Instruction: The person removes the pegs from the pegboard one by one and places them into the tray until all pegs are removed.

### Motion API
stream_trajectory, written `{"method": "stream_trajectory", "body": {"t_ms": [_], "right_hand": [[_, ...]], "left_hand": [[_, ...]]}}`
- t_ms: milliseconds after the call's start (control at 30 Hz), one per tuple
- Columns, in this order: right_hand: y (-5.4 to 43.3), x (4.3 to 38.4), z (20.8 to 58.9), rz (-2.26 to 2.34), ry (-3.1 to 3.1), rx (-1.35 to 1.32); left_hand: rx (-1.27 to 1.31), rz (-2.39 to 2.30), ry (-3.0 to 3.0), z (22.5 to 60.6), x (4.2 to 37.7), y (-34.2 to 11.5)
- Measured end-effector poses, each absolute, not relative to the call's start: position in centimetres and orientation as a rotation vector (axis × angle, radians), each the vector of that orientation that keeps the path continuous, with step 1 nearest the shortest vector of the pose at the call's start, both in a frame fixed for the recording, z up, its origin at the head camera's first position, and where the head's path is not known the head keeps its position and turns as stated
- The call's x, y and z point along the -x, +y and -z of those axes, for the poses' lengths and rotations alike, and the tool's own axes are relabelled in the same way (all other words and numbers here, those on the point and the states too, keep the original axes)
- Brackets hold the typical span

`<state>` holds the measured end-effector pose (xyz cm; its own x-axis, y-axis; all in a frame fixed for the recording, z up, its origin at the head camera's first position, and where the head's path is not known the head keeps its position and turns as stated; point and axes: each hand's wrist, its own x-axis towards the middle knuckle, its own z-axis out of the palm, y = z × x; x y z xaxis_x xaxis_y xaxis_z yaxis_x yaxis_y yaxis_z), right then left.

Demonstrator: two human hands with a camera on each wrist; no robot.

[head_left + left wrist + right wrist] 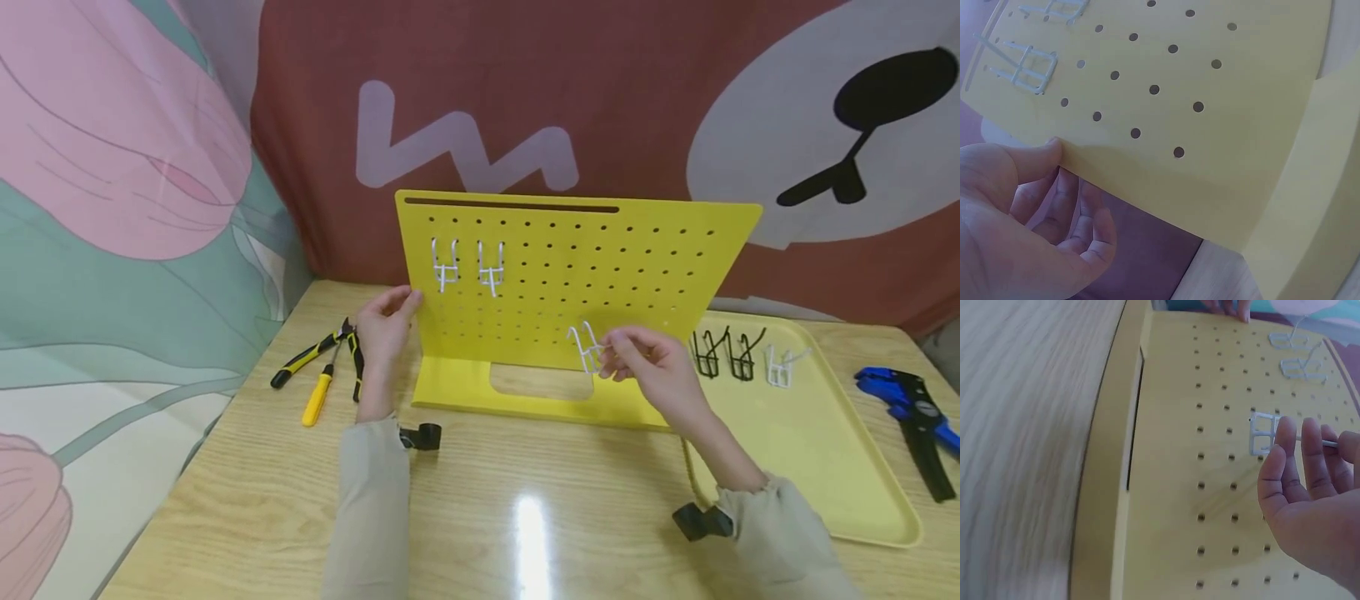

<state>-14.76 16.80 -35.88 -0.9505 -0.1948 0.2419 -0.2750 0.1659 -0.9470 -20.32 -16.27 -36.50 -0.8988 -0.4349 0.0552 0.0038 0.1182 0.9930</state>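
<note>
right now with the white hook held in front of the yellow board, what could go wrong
The right hand pinches the white hook by one thin end, so it might twist or slip. The left hand holds the yellow board only by one side edge, so a hard push could rock or shift it.

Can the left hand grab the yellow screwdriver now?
Probably yes, but the left hand holds the pegboard's edge, so it should let go first. The screwdriver lies close by, handle uncovered, with its shaft between the pliers' handles.
</note>
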Motion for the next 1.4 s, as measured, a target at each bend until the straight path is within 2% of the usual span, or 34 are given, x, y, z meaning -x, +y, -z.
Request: {"method": "stream_trajectory", "body": {"t_ms": [800, 1167, 1400], "right_hand": [[28.3, 13.2, 37.2, -1.636, -2.500, -0.393], [31.1, 13.2, 39.7, -1.806, -2.563, -0.228], [32.0, 13.2, 40.7, -1.740, -2.621, -0.232]], "left_hand": [[-0.386, 1.847, -2.060, 36.6, 20.1, -16.2], [-0.391, 1.878, -2.034, 36.5, 20.2, -16.4], [-0.396, 1.893, -2.028, 36.6, 20.2, -16.4]]}}
